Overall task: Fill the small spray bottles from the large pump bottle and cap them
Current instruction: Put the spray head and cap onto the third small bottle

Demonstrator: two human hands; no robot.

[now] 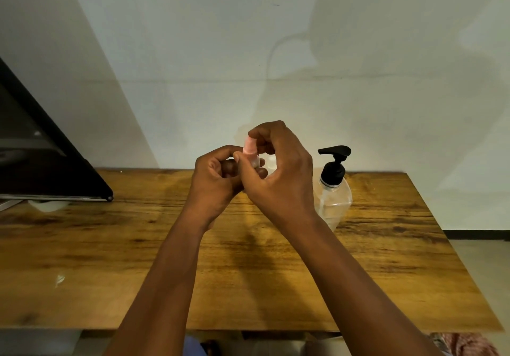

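Head view: both hands raised over desk [276, 286] near its far edge; left grip [218, 179] curls round a small spray bottle [255, 161], largely hidden, steadying it while right grip [278, 168] pinches its pink cap [249, 146], prob. to twist it. Pump bottle [335, 190] stands just right, far-right corner; near desk has free room

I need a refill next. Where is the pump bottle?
The pump bottle stands on the wooden table, just right of the right hand.
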